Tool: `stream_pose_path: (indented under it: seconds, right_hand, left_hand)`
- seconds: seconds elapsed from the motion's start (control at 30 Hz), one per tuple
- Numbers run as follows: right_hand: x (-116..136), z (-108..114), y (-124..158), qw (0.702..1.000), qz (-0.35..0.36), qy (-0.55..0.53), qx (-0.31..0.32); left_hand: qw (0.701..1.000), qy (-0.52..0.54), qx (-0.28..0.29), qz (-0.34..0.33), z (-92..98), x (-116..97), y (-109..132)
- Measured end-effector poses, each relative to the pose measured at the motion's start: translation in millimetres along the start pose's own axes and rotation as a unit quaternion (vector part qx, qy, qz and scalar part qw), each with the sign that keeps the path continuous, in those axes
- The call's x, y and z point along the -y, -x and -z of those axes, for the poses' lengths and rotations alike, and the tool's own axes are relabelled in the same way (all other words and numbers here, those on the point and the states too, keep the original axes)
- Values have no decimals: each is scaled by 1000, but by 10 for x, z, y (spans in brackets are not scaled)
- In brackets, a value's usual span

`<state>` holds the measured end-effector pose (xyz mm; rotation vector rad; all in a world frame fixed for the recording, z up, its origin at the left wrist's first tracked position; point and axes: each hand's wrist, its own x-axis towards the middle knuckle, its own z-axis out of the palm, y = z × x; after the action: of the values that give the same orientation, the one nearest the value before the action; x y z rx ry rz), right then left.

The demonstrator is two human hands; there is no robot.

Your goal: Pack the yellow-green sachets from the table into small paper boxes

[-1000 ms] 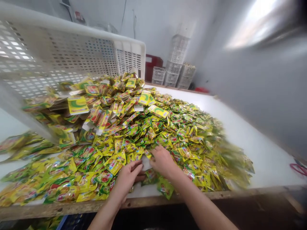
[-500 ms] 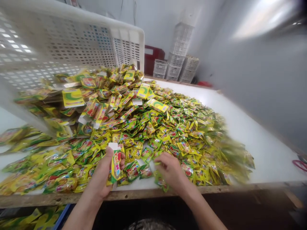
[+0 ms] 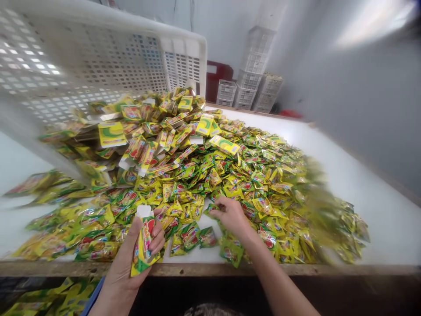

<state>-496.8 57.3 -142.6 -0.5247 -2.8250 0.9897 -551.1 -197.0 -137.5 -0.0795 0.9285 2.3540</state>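
Observation:
My left hand [image 3: 144, 250] is closed around a small yellow and green carton [image 3: 144, 241], held tilted near the table's front edge. Its white flap stands up at the top end; the inside of the carton does not show. Over the heap of small foil packets [image 3: 276, 193] is my right hand [image 3: 232, 219], thumb and fingers pinched together. Its fingertips touch a green packet [image 3: 210, 211], but whether they grip it is hidden. Between the hands, a few packets [image 3: 190, 236] lie on the white tabletop [image 3: 205, 255].
A white perforated crate [image 3: 184, 61] lies tipped on its side at the left, with flat and folded cartons [image 3: 112, 134] spilling out. A wooden rim [image 3: 197, 269] runs along the front. Below left is a blue-edged bin [image 3: 94, 296] of packets. Crates [image 3: 246, 83] stand stacked behind.
My left hand has moved left and slightly down with the carton. My right hand has moved up into the packets. The view has shifted a little, moving the heap rightward.

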Motion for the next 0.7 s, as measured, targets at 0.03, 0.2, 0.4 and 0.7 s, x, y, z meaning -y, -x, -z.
stream_pose_path:
  seconds: [0.03,0.2,0.4,0.7]
  right_hand:
    - [17,9,12,1000,-1,-30,-8]
    - [416,-163,-59,948,-55,-311,32]
    - [685,-374,-132,945,-10,-323,50]
    - [104,-347,196,990,-32,-115,69]
  left_hand:
    - [1000,5,5,-6,15,3,2]
    - [999,40,-2,-33,88,5,-69]
    - [995,84,-44,-40,182,-65,-35]
    - [993,117,-26,-25,263,-111,-60]
